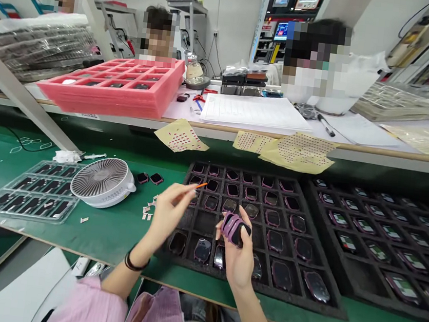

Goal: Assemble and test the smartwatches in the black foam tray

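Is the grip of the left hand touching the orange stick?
Touching: the head view shows the orange stick held at the fingertips of the left hand.

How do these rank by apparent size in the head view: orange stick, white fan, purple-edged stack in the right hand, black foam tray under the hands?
Largest to smallest:
Black foam tray
White fan
Purple-edged stack
Orange stick, clearly the smallest

Bright, even indoor light, wide-angle stretching, dark and blurred right edge.
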### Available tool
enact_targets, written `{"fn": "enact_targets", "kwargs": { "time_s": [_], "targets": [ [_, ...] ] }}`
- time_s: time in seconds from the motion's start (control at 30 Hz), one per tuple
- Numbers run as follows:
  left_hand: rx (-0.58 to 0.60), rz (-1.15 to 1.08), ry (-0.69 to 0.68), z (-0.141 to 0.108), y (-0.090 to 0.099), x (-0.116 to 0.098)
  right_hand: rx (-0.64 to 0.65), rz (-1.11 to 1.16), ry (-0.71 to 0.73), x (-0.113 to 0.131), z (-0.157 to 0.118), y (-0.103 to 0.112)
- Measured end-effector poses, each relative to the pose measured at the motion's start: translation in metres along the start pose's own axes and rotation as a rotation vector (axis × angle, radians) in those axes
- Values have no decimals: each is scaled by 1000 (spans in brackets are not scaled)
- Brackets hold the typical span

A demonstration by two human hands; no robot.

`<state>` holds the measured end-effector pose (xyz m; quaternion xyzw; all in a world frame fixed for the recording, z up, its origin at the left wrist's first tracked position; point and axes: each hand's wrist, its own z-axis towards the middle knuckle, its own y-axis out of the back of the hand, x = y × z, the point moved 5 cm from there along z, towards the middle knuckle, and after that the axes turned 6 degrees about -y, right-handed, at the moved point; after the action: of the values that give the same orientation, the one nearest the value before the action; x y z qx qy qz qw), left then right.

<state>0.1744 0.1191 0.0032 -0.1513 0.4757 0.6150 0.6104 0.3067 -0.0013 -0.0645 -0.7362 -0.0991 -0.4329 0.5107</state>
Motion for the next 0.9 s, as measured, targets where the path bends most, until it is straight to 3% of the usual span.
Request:
{"fn": "enact_targets", "kwargs": {
  "time_s": [0.1, 0.17, 0.27, 0.47, 0.63, 0.83, 0.9],
  "targets": [
    [28, -263, -8, -21, -38, -38, -58, -10, 47, -2, -2, -2],
    [35, -355, 40, -30, -57, -44, -117, -55, 85, -1, -5, -1],
    [20, -405, 100, -35, -72, -41, -170, -128, 140, 0, -7, 3],
    [24, -357, 113, -40, -78, -40, -170, -160, 166, -1, -5, 8],
    [123, -314, 33, -48, -83, -39, -214, -212, 163, 3, -5, 11],
    [131, -478, 67, -57, -84, -29, -200, -254, 168, 4, -4, 12],
    [187, -509, 83, -59, -82, -28, -178, -282, 161, 2, -3, 13]
  ]
}}
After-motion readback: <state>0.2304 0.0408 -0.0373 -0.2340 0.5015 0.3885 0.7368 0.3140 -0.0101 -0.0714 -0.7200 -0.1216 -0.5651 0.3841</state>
